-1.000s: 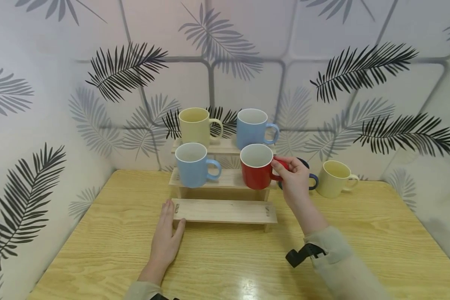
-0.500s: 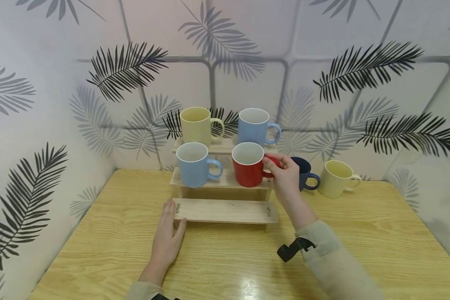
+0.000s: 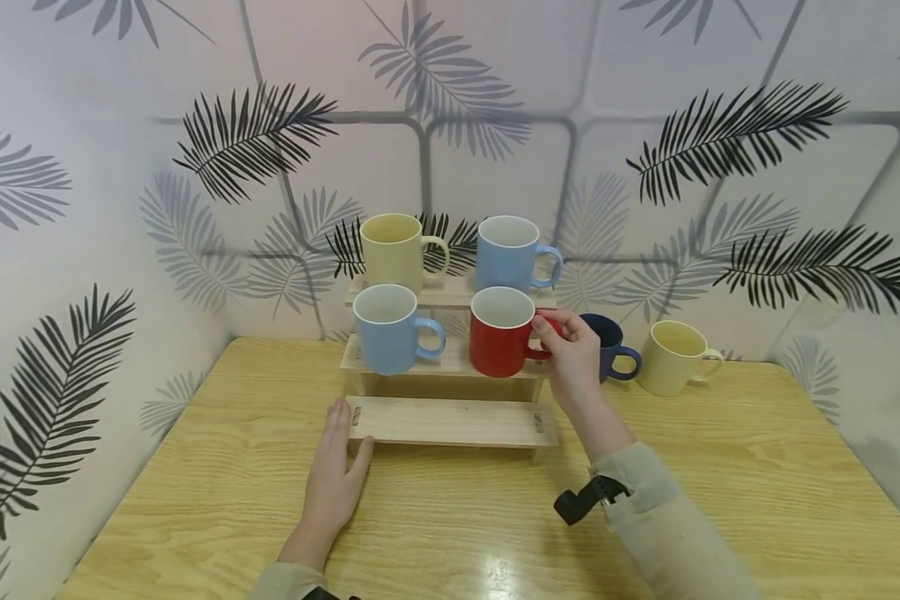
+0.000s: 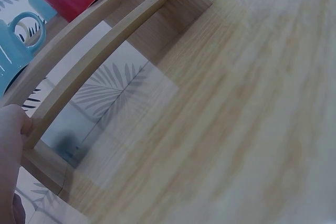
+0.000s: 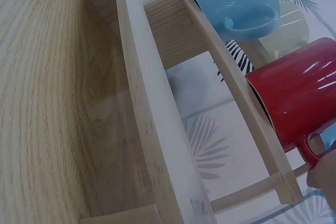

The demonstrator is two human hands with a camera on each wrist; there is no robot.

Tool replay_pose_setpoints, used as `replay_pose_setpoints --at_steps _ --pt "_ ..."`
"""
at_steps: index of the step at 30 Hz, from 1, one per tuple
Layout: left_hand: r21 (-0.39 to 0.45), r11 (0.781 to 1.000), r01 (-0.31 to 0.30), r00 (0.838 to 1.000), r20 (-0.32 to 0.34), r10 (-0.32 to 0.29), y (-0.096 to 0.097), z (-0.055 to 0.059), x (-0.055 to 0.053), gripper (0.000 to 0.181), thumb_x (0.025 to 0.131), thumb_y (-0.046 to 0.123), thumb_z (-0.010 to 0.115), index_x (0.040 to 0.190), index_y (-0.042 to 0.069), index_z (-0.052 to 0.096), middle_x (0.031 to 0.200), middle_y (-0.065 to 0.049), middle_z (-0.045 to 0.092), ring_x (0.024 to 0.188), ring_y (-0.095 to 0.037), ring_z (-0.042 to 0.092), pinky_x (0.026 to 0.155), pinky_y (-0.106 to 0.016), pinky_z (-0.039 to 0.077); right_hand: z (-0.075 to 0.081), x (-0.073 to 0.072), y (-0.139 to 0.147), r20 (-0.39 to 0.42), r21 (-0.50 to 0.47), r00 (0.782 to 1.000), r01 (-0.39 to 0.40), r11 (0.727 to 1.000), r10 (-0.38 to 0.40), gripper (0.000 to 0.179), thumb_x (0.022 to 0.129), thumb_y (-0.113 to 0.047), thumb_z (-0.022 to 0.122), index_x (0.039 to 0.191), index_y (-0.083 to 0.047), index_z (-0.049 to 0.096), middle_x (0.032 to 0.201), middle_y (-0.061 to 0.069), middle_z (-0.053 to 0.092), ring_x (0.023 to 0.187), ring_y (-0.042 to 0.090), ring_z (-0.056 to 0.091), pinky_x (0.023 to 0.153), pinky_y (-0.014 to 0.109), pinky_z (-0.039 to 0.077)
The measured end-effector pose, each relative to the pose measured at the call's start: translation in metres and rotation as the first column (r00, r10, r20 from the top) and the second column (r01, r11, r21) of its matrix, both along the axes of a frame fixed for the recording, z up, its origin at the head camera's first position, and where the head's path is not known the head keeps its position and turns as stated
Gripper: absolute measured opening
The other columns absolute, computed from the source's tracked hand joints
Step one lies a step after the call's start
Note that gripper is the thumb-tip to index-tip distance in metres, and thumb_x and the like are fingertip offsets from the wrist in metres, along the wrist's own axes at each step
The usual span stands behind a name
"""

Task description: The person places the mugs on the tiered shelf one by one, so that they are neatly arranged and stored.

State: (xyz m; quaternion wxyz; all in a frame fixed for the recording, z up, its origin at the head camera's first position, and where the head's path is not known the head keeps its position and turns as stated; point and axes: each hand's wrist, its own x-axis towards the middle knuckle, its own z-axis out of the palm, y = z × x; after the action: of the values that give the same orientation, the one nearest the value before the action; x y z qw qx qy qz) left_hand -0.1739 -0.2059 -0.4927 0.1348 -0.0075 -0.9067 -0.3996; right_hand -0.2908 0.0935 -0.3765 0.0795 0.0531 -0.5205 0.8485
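My right hand [image 3: 576,354] pinches the handle of a red mug [image 3: 498,340], white inside, which stands upright at the right part of the middle step of a wooden tiered rack [image 3: 450,421]. In the right wrist view the red mug [image 5: 299,95] has its base at that step's front edge. To its left on the same step is a light blue mug [image 3: 385,335]. The top step bears a yellow mug [image 3: 390,254] and another blue mug [image 3: 506,258]. With fairly straight fingers, my left hand [image 3: 335,475] rests against the left end of the lowest step.
Right of the rack, a dark blue mug [image 3: 607,342], partly behind my right hand, and a yellow mug [image 3: 671,360] stand on the wood-grain table [image 3: 435,517]. A leaf-patterned wall [image 3: 495,83] closes off the back.
The red mug has moved left with my right hand, then slightly lower and back right, onto the middle step. More of the dark blue mug shows. My left hand has stayed put.
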Motion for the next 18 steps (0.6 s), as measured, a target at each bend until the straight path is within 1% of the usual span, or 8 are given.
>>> replay_pose_setpoints --at_steps 4,8,10,13,16,18 --pt "0.001 1.0 0.003 1.0 -0.005 -0.003 0.0 -0.001 0.001 0.069 0.102 0.04 0.041 0.153 0.004 0.011 0.159 -0.013 0.01 0.145 -0.026 0.004 0.114 -0.049 0.014 -0.002 0.0 0.002 -0.001 0.008 1.0 -0.01 1.0 0.01 0.004 0.085 -0.011 0.071 0.088 -0.012 0.069 0.081 0.002 0.065 0.062 0.015 0.047 0.06 0.031 0.055" --pt "0.001 1.0 0.004 1.0 -0.022 -0.003 0.0 -0.002 0.001 0.069 0.102 0.04 0.041 0.153 0.004 0.011 0.158 -0.013 0.011 0.145 -0.026 0.006 0.114 -0.05 0.016 -0.003 -0.001 0.004 0.001 0.078 1.0 -0.024 0.997 0.024 0.005 0.087 -0.014 0.069 0.091 -0.013 0.067 0.082 0.0 0.064 0.062 0.014 0.042 0.059 0.028 0.054" --pt "0.001 1.0 0.005 1.0 -0.027 -0.005 0.0 -0.002 0.0 0.069 0.102 0.039 0.041 0.153 0.004 0.011 0.158 -0.014 0.011 0.145 -0.027 0.006 0.113 -0.051 0.016 -0.004 -0.002 0.006 -0.001 0.119 0.999 -0.033 0.992 0.034 0.005 0.089 -0.015 0.068 0.093 -0.014 0.066 0.083 0.0 0.064 0.064 0.014 0.042 0.058 0.026 0.051" --pt "-0.003 1.0 0.006 1.0 -0.022 -0.007 -0.001 -0.002 0.0 0.069 0.102 0.039 0.041 0.153 0.004 0.01 0.158 -0.014 0.011 0.145 -0.026 0.005 0.114 -0.051 0.015 -0.005 -0.003 0.009 -0.008 0.162 0.998 -0.054 0.985 0.056 0.005 0.09 -0.015 0.067 0.095 -0.014 0.065 0.084 -0.001 0.065 0.066 0.014 0.043 0.059 0.026 0.051" --pt "-0.004 1.0 0.009 1.0 -0.015 -0.009 -0.001 -0.002 0.0 0.069 0.102 0.04 0.04 0.153 0.004 0.01 0.158 -0.014 0.01 0.145 -0.027 0.005 0.114 -0.051 0.015 -0.005 -0.003 0.012 -0.026 0.191 0.997 -0.07 0.979 0.077 0.007 0.091 -0.015 0.066 0.097 -0.013 0.065 0.085 -0.001 0.066 0.067 0.015 0.046 0.062 0.028 0.053" --pt "-0.001 1.0 0.009 1.0 -0.014 -0.009 0.0 -0.002 0.0 0.069 0.102 0.04 0.04 0.153 0.004 0.01 0.158 -0.014 0.01 0.145 -0.026 0.005 0.114 -0.05 0.015 -0.005 -0.003 0.014 -0.04 0.232 0.995 -0.076 0.97 0.087 0.011 0.091 -0.016 0.065 0.101 -0.011 0.064 0.088 -0.001 0.066 0.073 0.015 0.05 0.065 0.027 0.053"
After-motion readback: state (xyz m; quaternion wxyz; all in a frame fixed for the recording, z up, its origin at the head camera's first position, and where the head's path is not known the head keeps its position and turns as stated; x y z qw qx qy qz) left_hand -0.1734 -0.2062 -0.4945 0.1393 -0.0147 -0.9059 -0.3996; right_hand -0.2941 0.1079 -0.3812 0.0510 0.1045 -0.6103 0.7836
